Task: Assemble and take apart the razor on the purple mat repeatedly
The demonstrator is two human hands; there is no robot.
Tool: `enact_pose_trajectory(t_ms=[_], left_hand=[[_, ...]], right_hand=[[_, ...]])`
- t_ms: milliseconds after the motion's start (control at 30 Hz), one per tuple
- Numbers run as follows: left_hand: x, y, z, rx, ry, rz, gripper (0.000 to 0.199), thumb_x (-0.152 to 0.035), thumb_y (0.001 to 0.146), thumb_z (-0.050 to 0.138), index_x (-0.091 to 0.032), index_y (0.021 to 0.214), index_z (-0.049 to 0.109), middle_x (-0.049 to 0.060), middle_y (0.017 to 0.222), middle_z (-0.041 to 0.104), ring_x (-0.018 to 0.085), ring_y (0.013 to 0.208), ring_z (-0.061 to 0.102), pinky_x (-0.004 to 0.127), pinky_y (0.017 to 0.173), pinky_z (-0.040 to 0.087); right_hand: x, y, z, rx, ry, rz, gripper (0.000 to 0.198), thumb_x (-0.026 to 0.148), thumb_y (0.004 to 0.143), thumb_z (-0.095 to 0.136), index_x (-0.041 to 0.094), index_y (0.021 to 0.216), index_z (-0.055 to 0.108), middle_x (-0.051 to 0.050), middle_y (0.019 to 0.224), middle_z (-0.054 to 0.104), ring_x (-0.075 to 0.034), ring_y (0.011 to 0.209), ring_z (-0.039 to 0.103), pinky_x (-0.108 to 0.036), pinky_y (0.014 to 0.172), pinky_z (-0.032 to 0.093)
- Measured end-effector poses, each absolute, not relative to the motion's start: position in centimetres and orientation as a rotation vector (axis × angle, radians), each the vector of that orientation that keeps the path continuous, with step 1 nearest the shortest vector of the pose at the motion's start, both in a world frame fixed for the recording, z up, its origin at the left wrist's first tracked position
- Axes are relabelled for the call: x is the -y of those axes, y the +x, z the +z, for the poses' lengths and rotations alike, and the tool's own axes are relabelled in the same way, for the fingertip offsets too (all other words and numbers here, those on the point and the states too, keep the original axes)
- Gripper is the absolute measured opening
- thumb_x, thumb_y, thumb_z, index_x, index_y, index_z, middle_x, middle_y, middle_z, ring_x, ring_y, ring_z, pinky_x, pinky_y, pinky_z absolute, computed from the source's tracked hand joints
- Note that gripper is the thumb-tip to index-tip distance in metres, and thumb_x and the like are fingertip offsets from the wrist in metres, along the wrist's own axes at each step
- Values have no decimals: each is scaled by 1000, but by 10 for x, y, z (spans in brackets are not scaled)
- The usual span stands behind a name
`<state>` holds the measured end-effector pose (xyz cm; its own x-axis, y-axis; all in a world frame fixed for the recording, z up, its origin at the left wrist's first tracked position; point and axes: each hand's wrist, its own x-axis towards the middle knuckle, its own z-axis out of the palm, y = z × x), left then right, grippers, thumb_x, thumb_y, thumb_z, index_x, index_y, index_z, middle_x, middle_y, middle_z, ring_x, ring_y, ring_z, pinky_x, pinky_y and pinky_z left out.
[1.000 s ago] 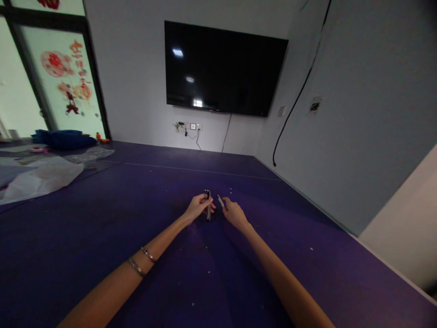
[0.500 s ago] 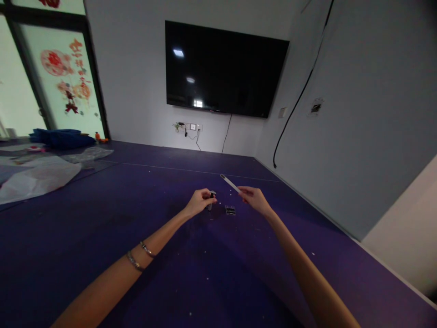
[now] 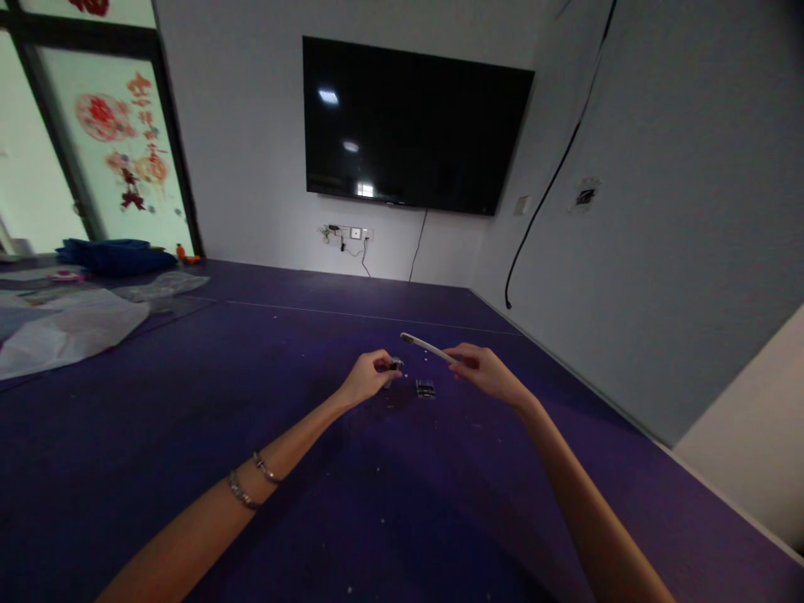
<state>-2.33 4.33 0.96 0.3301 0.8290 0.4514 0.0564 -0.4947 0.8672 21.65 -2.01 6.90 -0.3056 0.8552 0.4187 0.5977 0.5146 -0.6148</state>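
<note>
My left hand (image 3: 368,377) pinches a small black-and-silver object (image 3: 395,365) just above the purple surface; its kind is not clear, and the fingers cover part of it. In my right hand (image 3: 485,373) is a slim white toothbrush (image 3: 430,347), gripped at its right end. Its dark-bristled head points left, over the space above the small object, apart from it. Between the hands, slightly nearer to me, a small clear-and-black rectangular piece (image 3: 425,389) lies flat on the surface.
The purple surface (image 3: 251,419) carries scattered white specks. At the left lie clear plastic sheeting (image 3: 81,331) and a folded blue cloth (image 3: 116,255). A television (image 3: 414,126) hangs on the back wall, and a black cable (image 3: 546,193) dangles down the right wall.
The toothbrush has turned flatter and its head has dropped slightly, as my right hand rotated. My left hand has tilted the small object and shifted slightly right.
</note>
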Motion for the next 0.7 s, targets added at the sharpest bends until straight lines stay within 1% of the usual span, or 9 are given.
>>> enact_pose_trajectory(t_ms=[133,233,400,533,700], left_hand=[[-36,-22,10,-778,1786,1215,21,-22,60,73,-16,61,52,2,67,61,14,65,56,26,65,43],[-32,-22,13,-771,1757,1200,22,-20,59,73,-16,62,52,2,68,61,14,66,56,26,65,43],[-28,-27,16,-761,1758,1200,21,-22,60,73,-15,63,54,0,64,58,12,61,54,25,61,43],[-27,-28,15,-740,1769,1174,21,-25,62,72,-15,65,54,-1,62,56,11,57,53,24,56,42],[-28,-29,6,-741,1773,1141,21,-26,63,71,-15,69,53,-2,63,56,10,55,52,22,54,41]], right_hand=[[26,220,77,2054,-1209,369,28,27,78,55,22,103,66,-5,89,64,-13,70,56,-26,64,45],[32,223,85,2057,-1205,326,28,32,80,54,23,103,67,-5,88,64,-15,74,57,-26,65,44],[40,217,90,2038,-1188,315,28,40,81,53,23,96,70,-5,85,66,-15,73,58,-25,62,43],[42,207,90,2057,-1172,270,26,38,81,55,24,95,70,-5,83,67,-15,73,59,-26,65,44],[41,198,88,2084,-1146,276,24,37,80,56,23,95,70,-5,85,67,-15,74,60,-26,66,45]])
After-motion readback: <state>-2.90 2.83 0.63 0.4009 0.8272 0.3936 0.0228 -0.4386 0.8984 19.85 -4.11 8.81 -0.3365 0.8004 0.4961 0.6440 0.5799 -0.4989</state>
